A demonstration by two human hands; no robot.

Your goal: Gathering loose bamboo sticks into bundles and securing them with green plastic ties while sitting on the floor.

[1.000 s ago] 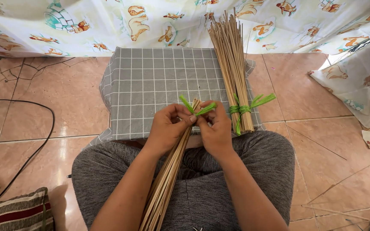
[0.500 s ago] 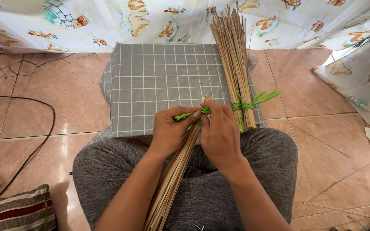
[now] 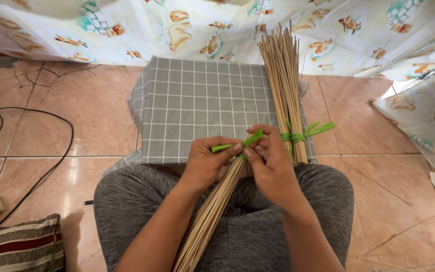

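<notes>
Left hand (image 3: 206, 163) pinches one end of the green strip (image 3: 236, 146) between thumb and forefinger, right hand (image 3: 272, 163) pinches the other end; both grips closed tight on it at the head of the stick bundle (image 3: 212, 211) lying across the lap. My read: to cinch well, pull both ends evenly, wrap square to the sticks, no slack. Finished tied bundle (image 3: 287, 90) rests just beside on the grey checked cloth (image 3: 197, 106).

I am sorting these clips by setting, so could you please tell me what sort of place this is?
Probably a home floor used for handcraft: glossy pinkish floor tiles, a hanging animal-print fabric sheet, a grey checked cloth-covered cushion, and a tied bundle of thin tan sticks lying on the cushion.
</notes>
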